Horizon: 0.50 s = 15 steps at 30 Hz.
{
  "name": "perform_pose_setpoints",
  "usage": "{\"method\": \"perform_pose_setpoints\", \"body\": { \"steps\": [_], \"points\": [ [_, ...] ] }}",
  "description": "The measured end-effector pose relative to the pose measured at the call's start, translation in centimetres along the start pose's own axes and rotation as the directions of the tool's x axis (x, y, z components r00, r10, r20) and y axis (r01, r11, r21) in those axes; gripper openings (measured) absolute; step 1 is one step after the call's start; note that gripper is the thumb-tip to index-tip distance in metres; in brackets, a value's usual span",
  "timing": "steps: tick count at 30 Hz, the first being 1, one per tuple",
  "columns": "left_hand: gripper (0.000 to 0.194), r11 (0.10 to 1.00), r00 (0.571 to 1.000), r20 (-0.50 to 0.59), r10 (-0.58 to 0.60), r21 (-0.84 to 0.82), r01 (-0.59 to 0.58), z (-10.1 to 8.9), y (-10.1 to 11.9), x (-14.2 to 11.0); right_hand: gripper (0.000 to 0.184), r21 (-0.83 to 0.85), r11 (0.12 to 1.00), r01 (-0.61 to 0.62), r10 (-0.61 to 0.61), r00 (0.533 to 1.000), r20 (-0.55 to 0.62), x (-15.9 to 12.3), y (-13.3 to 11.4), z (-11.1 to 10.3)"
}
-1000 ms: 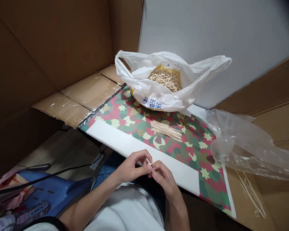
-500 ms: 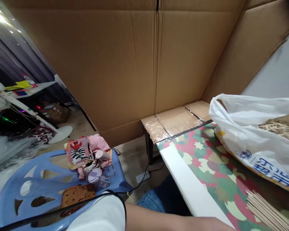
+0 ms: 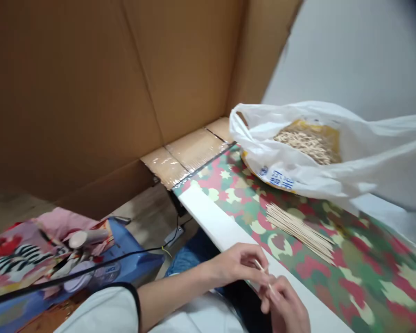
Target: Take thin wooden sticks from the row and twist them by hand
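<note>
My left hand and my right hand meet over my lap at the front edge of the table, fingers closed and touching. Between their fingertips is a thin pale stick-like piece; a pale end also shows at the right fingertips. Its exact kind is too small to make out. Beyond the hands, a flat bundle of thin wooden sticks lies on the patterned table cover. Behind it stands an open white plastic bag holding a heap of short wooden stick pieces.
Cardboard panels rise at the left and back, beside a white wall. A taped cardboard strip borders the table's left end. On a blue chair at lower left lie pink cloth and a bottle. A black cable crosses there.
The view swung left, showing the chair and panel with the hands out of sight, then came partly back right. Both hands remain together at the pale piece.
</note>
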<state>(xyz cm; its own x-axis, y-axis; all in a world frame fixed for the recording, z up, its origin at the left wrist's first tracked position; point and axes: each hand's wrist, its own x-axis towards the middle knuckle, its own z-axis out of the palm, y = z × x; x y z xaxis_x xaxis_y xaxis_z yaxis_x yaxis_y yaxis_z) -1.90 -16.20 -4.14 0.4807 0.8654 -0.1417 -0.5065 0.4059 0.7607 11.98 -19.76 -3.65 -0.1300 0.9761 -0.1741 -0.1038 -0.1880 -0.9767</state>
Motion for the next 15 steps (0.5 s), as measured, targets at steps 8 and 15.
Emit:
{"method": "perform_pose_setpoints", "body": {
  "steps": [8, 15],
  "points": [
    [0.042, 0.845, 0.963, 0.104, 0.25, 0.461, -0.269, -1.2, 3.6, -1.4, 0.025, 0.088, 0.995, 0.054, -0.055, 0.998, 0.008, 0.2, -1.2, 0.5],
    [0.04, 0.364, 0.852, 0.191, 0.487, 0.842, -0.397, -0.4, 4.3, -2.3, 0.021, -0.009, 0.996, 0.09, -0.09, 0.995, -0.042, 0.3, -1.5, 0.4]
  ]
}}
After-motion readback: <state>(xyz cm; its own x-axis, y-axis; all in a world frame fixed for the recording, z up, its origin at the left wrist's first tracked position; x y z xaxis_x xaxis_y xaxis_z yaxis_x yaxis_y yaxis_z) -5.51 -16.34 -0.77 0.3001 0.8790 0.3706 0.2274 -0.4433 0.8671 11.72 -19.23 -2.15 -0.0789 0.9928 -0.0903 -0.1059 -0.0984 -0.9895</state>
